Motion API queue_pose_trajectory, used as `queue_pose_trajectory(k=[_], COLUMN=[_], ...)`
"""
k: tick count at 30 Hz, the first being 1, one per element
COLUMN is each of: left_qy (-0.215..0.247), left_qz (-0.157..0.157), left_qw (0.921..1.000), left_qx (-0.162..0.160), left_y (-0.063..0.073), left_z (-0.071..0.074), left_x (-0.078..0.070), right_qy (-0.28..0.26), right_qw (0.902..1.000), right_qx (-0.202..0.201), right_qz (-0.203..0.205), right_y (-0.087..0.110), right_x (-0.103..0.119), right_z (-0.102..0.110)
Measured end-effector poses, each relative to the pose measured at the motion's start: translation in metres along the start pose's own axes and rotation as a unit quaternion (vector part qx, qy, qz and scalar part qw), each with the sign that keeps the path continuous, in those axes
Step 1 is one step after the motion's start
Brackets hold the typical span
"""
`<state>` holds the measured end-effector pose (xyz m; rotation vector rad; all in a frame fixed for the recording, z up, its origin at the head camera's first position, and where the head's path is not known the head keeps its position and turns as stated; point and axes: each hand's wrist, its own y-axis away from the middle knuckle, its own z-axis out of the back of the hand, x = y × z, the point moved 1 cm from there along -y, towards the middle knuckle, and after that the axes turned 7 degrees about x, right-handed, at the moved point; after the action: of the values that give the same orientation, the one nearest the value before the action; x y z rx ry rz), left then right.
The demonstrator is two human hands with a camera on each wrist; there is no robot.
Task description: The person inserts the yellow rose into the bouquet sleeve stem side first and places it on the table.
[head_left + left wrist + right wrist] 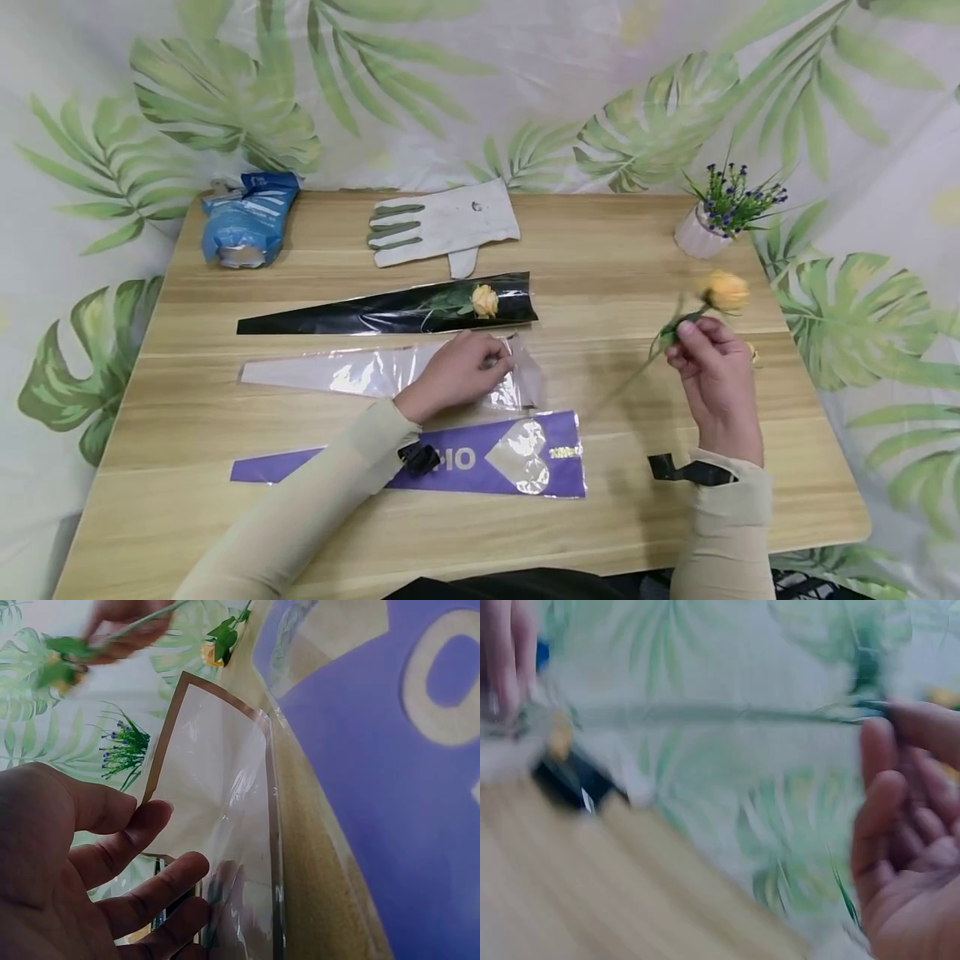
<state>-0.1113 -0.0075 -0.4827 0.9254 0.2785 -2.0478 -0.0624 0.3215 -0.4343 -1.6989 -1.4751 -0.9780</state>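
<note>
My left hand [463, 368] pinches the upper edge of a clear flower sleeve with a pale border [225, 761] between thumb and index finger. In the left wrist view the sleeve's wide end is lifted a little. My right hand [716, 375] holds an artificial yellow rose [726, 292] by its green stem, just below the bloom, with the stem's end slanting down toward the sleeve. Behind the sleeve lies a black flower sleeve [360, 317] with a yellow rose [485, 301] inside. In front is a purple flower sleeve [480, 475] with a heart window, partly under my left forearm.
A white work glove [442, 223] and a blue plastic package [251, 221] lie along the table's back edge. At the back right stands a white pot with purple flowers [701, 232]. Another yellow rose [753, 355] shows partly behind my right hand.
</note>
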Motion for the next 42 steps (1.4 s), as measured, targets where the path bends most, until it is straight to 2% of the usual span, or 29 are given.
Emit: queue_pose_trajectory(k=[2, 3, 6, 9, 13, 20, 23, 29, 36, 42], left_qy=[0.002, 0.002, 0.007, 0.013, 0.017, 0.022, 0.03, 0.078, 0.121, 0.188], left_qz=[-0.002, -0.001, 0.0, 0.0, 0.0, -0.006, -0.004, 0.005, 0.003, -0.001], left_qw=[1.0, 1.0, 1.0, 0.9999, 0.9999, 0.9997, 0.9995, 0.9969, 0.9926, 0.9821], left_qx=[0.0, 0.001, 0.006, 0.007, 0.002, -0.008, -0.007, 0.002, 0.008, 0.014], left_y=[-0.001, -0.001, -0.002, -0.003, -0.004, -0.002, -0.002, 0.001, 0.001, 0.001], left_z=[0.001, 0.001, 0.0, 0.0, -0.001, 0.0, 0.0, -0.001, -0.004, -0.005], left_x=[0.0, 0.001, 0.0, -0.001, -0.003, -0.009, -0.01, -0.008, -0.004, -0.007], right_qy=[-0.067, -0.078, -0.049, 0.026, 0.082, 0.066, 0.052, 0.0, -0.028, -0.015], right_qw=[0.9954, 0.9924, 0.9844, 0.9747, 0.9684, 0.9697, 0.9743, 0.9909, 0.995, 0.9971], right_qx=[-0.011, -0.025, -0.1, -0.154, -0.182, -0.208, -0.197, -0.107, -0.047, 0.004], right_qz=[0.067, 0.091, 0.136, 0.16, 0.15, 0.11, 0.096, 0.082, 0.084, 0.074], right_y=[0.0, 0.0, 0.0, 0.002, 0.005, 0.008, 0.009, 0.014, 0.015, 0.022], right_x=[0.001, 0.0, -0.007, -0.019, -0.038, -0.061, -0.065, -0.063, -0.057, -0.066], right_z=[-0.014, -0.019, -0.028, -0.031, -0.035, -0.041, -0.043, -0.039, -0.032, -0.03])
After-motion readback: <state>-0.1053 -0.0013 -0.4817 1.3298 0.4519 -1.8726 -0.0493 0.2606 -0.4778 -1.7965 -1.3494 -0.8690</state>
